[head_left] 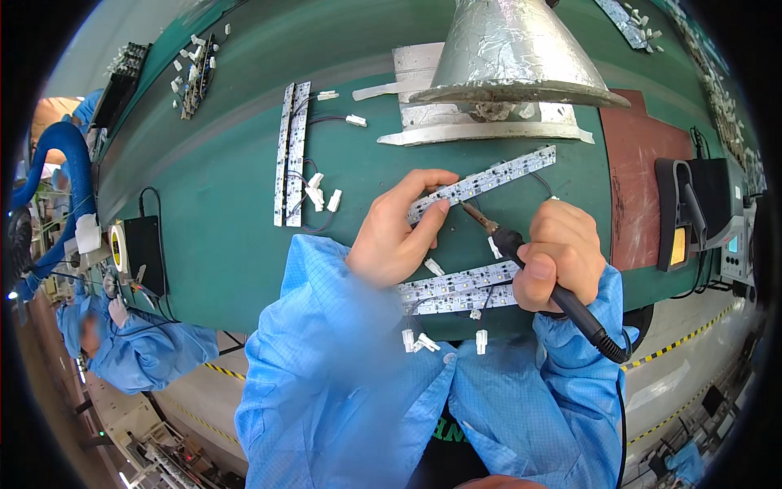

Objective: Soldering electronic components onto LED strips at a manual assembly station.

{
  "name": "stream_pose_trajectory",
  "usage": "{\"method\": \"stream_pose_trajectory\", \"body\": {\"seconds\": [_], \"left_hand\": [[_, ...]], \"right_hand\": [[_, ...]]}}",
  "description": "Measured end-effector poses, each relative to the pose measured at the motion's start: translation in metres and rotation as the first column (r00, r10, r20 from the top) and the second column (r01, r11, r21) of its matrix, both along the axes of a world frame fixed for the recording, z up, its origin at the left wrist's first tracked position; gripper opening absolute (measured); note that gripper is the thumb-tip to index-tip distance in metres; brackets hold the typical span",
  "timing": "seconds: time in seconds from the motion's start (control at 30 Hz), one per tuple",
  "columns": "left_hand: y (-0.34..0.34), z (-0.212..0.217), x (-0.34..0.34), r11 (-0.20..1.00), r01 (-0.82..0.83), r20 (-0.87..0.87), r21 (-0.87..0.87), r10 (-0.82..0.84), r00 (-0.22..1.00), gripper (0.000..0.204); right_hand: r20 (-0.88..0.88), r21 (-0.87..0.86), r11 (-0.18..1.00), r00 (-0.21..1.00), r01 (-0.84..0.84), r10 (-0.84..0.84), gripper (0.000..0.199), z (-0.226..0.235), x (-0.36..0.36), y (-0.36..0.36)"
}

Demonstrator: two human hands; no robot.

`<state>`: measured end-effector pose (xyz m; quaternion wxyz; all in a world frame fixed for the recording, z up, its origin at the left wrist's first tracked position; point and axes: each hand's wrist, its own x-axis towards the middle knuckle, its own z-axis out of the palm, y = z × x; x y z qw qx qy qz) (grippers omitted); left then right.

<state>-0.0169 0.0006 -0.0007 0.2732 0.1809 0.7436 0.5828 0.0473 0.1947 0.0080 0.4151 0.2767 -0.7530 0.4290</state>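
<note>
Between the fingers and thumb of my left hand (403, 224) is the left part of a narrow white LED circuit strip (505, 172), its right end tilted up and away. My right hand (562, 259) is closed round the black handle of a soldering iron (509, 241). The iron's tip points up and left, close to the strip's lower edge near my left thumb; whether they touch I cannot tell. Thin wires with white connectors hang from the strip. Just nearer to me lie more LED strips (456, 287) with white connectors (425, 342) at the table's front edge.
Two strips with wired connectors (292, 155) lie left on the green mat (228, 179). A foil-covered fume hood (517, 49) stands at the back. To the right are a reddish-brown board (643, 179), an iron stand with yellow sponge (677, 246) and a soldering station (733, 253). A co-worker (147, 346) sits left.
</note>
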Motion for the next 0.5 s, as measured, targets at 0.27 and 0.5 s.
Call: {"method": "stream_pose_trajectory", "body": {"seconds": [0.27,0.5], "left_hand": [[-0.003,-0.003,-0.002,0.999,0.029,-0.070,0.032,-0.026,0.997,0.034],[-0.004,-0.005,-0.002,0.999,0.047,-0.128,-0.014,-0.048,0.991,0.036]], "right_hand": [[0.140,-0.220,0.925,0.949,0.309,-0.283,0.028,-0.001,0.016,0.029],[0.206,-0.194,0.930,0.939,0.313,-0.274,0.030,-0.007,0.014,0.037]]}}
